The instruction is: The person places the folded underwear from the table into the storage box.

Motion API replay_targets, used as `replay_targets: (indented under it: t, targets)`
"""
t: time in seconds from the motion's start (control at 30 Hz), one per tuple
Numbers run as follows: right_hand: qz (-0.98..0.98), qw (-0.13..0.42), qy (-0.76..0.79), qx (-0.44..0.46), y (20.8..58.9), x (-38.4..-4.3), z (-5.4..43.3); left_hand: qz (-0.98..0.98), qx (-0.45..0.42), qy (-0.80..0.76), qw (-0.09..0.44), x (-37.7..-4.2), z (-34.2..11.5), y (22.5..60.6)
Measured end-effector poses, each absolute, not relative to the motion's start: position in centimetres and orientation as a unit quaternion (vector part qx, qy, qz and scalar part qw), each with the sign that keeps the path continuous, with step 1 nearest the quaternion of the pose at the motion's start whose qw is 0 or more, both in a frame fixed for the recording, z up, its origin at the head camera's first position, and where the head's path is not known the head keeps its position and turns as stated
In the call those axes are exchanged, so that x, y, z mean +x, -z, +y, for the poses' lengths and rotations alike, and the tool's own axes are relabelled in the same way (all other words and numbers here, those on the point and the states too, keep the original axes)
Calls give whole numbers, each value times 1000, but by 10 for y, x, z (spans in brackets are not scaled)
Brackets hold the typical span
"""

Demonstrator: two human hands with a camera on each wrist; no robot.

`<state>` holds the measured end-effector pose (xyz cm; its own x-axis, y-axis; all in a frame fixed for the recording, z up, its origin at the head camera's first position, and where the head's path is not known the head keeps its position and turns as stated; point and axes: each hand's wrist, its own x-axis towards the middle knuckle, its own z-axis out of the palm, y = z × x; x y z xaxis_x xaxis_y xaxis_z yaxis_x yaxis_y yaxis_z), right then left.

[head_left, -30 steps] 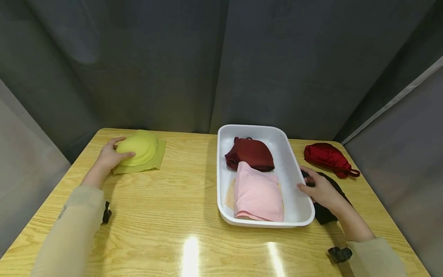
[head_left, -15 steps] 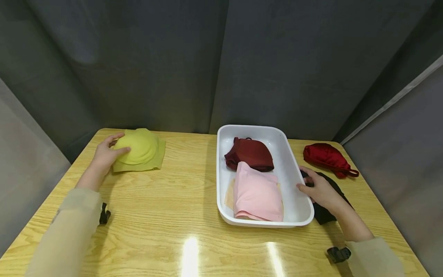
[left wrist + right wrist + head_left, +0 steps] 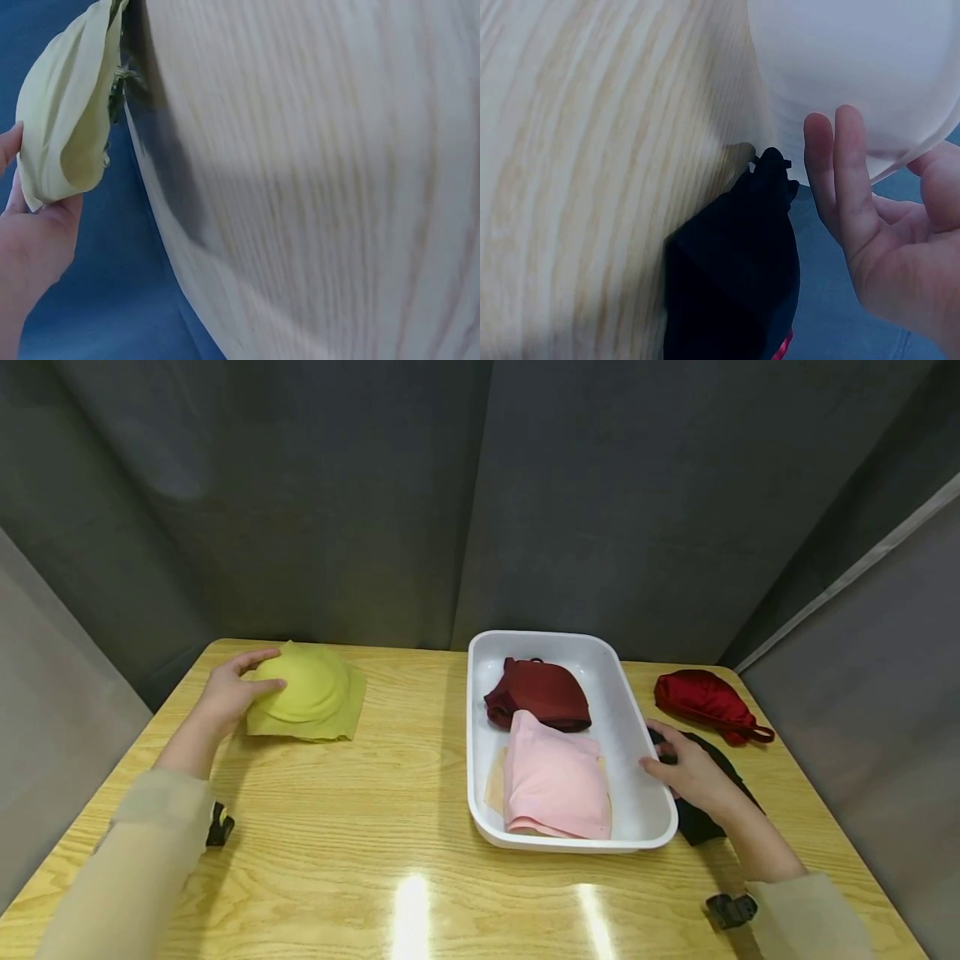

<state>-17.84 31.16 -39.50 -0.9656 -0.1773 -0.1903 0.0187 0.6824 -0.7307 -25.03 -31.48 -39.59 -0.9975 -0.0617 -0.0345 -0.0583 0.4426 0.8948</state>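
At the table's back left, a folded yellow bra [image 3: 303, 685] is held at its left side by my left hand [image 3: 228, 689]. The left wrist view shows the thumb and fingers pinching the bra's end [image 3: 64, 112], with its cup side bulging outward. My right hand [image 3: 697, 772] grips the right rim of a white plastic tub [image 3: 480, 810]; its thumb lies over the rim and the fingers lie along the outer wall [image 3: 840, 60]. Inside the tub are a maroon bra [image 3: 540, 693] and a pink bra [image 3: 558, 777], the pink one partly over a beige garment [image 3: 497, 781].
Right of the tub, a black bra [image 3: 705, 827] lies partly hidden under my right hand and forearm. Behind it, near the table's right edge, is a shiny red bra [image 3: 705, 700]. Grey curtains [image 3: 337, 510] stand along the back and sides of the wooden table [image 3: 360, 827].
My left hand has shifted slightly left, then the yellow bra turned a little, its right lower edge moving right and toward me. The right hand and tub have stayed almost still.
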Motion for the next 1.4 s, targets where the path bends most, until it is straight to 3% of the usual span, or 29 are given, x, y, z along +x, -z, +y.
replay_targets:
  t: [1.4]
  targets:
    - [914,130,383,-32,393,-178,311,-764,132,632,9,-212,-273,327]
